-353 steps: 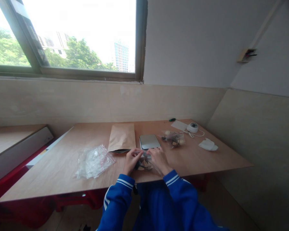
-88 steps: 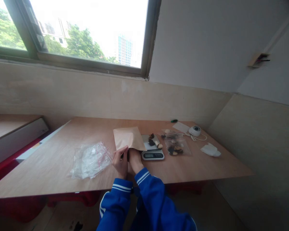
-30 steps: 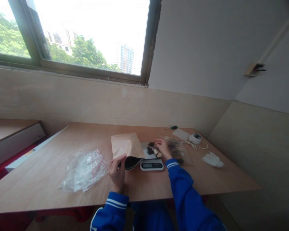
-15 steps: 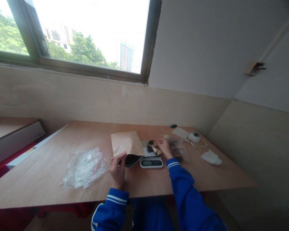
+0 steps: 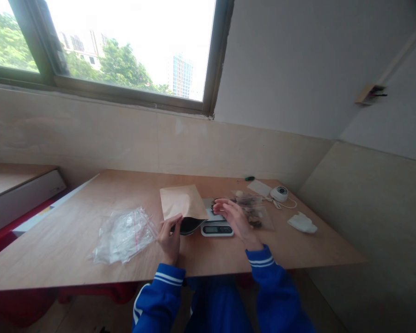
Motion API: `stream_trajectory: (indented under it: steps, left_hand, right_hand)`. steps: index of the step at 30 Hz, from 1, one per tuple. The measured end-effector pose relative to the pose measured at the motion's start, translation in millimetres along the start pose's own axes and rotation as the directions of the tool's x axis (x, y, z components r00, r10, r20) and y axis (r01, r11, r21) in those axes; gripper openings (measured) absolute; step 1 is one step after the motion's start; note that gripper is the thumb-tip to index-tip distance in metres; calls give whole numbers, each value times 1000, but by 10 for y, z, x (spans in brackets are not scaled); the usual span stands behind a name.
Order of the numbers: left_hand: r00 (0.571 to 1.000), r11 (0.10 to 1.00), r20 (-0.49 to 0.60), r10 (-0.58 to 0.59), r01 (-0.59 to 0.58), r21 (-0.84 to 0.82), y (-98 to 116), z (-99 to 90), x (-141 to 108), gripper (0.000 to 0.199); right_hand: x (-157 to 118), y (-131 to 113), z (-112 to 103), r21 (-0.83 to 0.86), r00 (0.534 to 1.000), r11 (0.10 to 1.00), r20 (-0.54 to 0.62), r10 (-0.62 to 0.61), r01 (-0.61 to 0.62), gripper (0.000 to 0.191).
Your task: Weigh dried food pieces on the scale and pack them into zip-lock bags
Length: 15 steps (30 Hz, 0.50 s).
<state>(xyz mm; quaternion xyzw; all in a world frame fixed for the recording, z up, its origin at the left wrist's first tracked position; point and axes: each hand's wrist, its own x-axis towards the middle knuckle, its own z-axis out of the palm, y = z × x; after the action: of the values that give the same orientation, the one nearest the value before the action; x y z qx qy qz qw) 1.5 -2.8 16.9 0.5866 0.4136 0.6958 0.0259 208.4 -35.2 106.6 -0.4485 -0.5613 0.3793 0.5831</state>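
Observation:
My left hand (image 5: pixel 169 237) pinches the edge of a brown kraft paper bag (image 5: pixel 182 201) that lies on the table, its dark mouth facing me. Just right of the bag stands a white digital kitchen scale (image 5: pixel 217 230), display toward me. My right hand (image 5: pixel 233 217) is over the scale's plate with its fingers stretched out. Dark dried pieces (image 5: pixel 212 204) show at its fingertips; the hand hides most of what lies on the plate. Beyond that hand are clear zip bags (image 5: pixel 263 215) with brown dried pieces inside.
Clear plastic bags with red strips (image 5: pixel 123 238) lie at the left of the wooden table (image 5: pixel 72 240). At the right are a white dome camera (image 5: pixel 279 193) with its cable, a crumpled white tissue (image 5: pixel 302 223), a white card (image 5: pixel 259 188) and a small green object (image 5: pixel 250 178).
My right hand has gone from gripping pieces on the scale to stretched fingers over the plate, its wrist shifted slightly right and nearer me. My left hand still pinches the paper bag.

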Motion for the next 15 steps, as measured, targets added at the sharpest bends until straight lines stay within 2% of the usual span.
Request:
stream_trajectory:
  steps: [1, 3, 5, 7, 10, 13, 15]
  left_hand:
    - [1000, 1000, -2, -11, 11, -2, 4, -2, 0, 12]
    - [999, 999, -4, -38, 38, -4, 15, -7, 0, 13]
    - [998, 998, -7, -59, 59, -4, 28, -11, -1, 14]
    - [998, 998, -20, -66, 66, -2, 39, -12, -4, 13]
    - [997, 998, -34, -63, 64, 5, 46, -14, -9, 13]
    - [998, 998, -43, -55, 56, 5, 43, -18, -11, 12]
    - [998, 999, -48, -44, 44, -1, 38, -22, -12, 12]
  right_hand:
    - [-80, -112, 124, -12, 994, 1000, 108, -14, 16, 30]
    - [-219, -234, 357, -157, 959, 986, 281, -15, 61, 30]
    - [-318, -210, 560, -331, 924, 929, 380, -32, 168, 31]
    - [-377, -84, 733, -450, 899, 847, 432, -72, 284, 37]
    - [-393, 150, 945, -616, 902, 697, 419, -105, 367, 45]
    - [-316, 320, 1117, -796, 946, 531, 321, -35, 290, 44]
    - [-204, 399, 1219, -831, 960, 505, 279, 16, 233, 36]
